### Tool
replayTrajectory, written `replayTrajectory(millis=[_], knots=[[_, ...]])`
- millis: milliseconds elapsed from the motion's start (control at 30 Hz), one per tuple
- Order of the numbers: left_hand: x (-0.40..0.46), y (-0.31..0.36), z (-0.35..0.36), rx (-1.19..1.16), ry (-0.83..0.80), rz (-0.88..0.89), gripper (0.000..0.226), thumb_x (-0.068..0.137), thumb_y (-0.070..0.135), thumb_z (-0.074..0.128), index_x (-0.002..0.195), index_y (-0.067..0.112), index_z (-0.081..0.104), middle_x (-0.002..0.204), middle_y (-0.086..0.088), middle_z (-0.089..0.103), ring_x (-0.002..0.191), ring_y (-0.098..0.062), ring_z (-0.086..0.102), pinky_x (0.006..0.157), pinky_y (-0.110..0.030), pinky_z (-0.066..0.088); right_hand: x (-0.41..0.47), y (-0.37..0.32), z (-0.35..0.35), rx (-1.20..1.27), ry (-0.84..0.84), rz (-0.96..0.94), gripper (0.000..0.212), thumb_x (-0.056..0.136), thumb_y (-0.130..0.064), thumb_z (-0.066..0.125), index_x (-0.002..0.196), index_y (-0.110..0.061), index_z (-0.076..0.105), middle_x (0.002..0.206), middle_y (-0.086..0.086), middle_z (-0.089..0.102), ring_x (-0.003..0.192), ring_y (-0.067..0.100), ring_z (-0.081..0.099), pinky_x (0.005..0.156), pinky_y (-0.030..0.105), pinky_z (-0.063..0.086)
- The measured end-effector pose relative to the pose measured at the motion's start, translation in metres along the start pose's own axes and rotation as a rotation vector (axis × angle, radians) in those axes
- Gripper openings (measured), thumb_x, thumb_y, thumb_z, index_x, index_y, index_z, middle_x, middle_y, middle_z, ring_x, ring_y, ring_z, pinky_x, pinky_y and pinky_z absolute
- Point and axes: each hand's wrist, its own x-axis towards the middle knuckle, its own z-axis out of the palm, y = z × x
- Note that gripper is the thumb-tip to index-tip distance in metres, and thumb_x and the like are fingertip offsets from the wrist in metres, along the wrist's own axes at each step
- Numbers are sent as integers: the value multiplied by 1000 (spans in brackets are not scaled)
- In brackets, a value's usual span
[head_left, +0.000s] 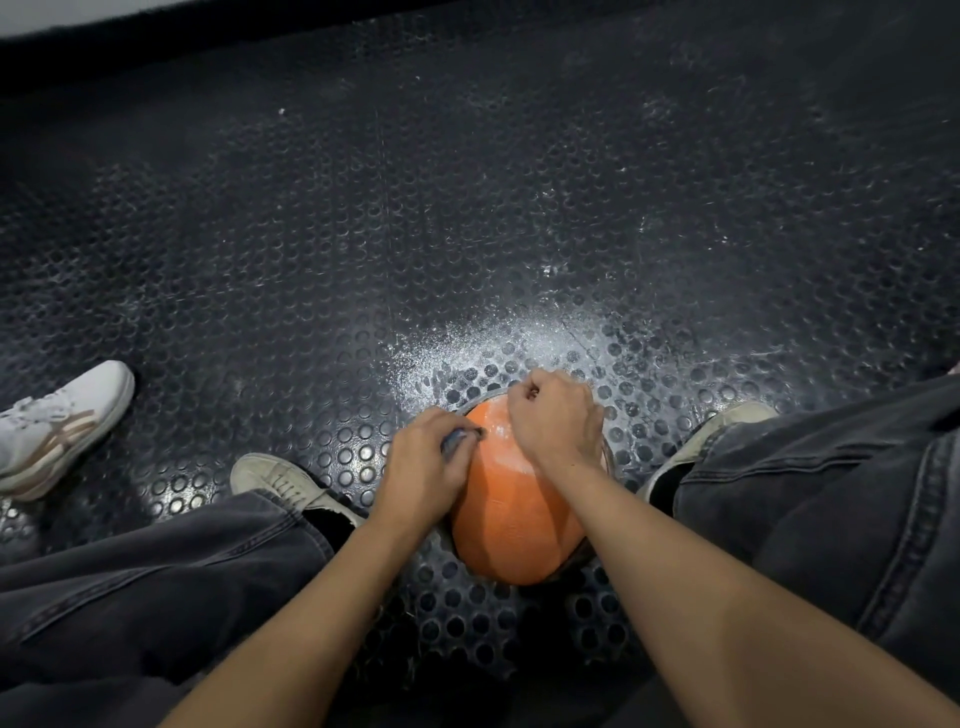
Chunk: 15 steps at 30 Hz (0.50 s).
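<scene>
An orange kettlebell (511, 519) stands on the black studded rubber floor (415, 234) between my feet, its top dusted with white chalk. My left hand (423, 467) is curled round the left side of its grey handle (457, 439). My right hand (553, 423) is curled in a fist over the right side of the handle, which it hides. Both forearms reach down from the lower edge of the view.
My two beige shoes (283, 480) (722, 428) and dark jeans flank the kettlebell. Another person's white trainer (62, 421) stands at the left edge. White chalk dust (519, 338) is scattered on the floor just beyond the kettlebell. A pale wall base runs along the top left.
</scene>
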Motion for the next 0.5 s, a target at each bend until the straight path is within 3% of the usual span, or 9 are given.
replayTrajectory(millis=[167, 300, 433, 500], knots=[[-16, 5, -4, 32, -225, 217, 12, 87, 10, 66, 97, 13, 73, 93, 5, 65, 84, -5, 58, 79, -8, 42, 2, 4, 1, 23, 15, 36, 26, 99, -35, 45, 75, -27, 51, 85, -6, 56, 88, 19, 56, 91, 42, 43], [-3, -4, -4, 27, -3, -34, 13, 88, 11, 65, 97, 15, 73, 92, 5, 63, 82, -4, 57, 81, -12, 44, -2, 1, 4, 8, 38, 37, 24, 100, -35, 43, 83, -25, 57, 89, -7, 56, 93, 19, 52, 89, 39, 34], [-25, 7, -4, -6, -217, 221, 14, 86, 6, 67, 96, 13, 73, 93, 5, 64, 83, -4, 58, 81, -8, 43, 0, 6, 2, -4, 22, 42, 25, 101, -34, 41, 89, -22, 60, 93, -4, 57, 94, 19, 53, 91, 41, 39], [-17, 2, -2, -9, -148, 183, 12, 86, 7, 67, 95, 13, 73, 90, 5, 64, 80, -5, 58, 78, -6, 42, 1, 5, 1, 12, 18, 41, 26, 101, -33, 41, 87, -21, 59, 90, -4, 57, 92, 20, 54, 93, 43, 42]])
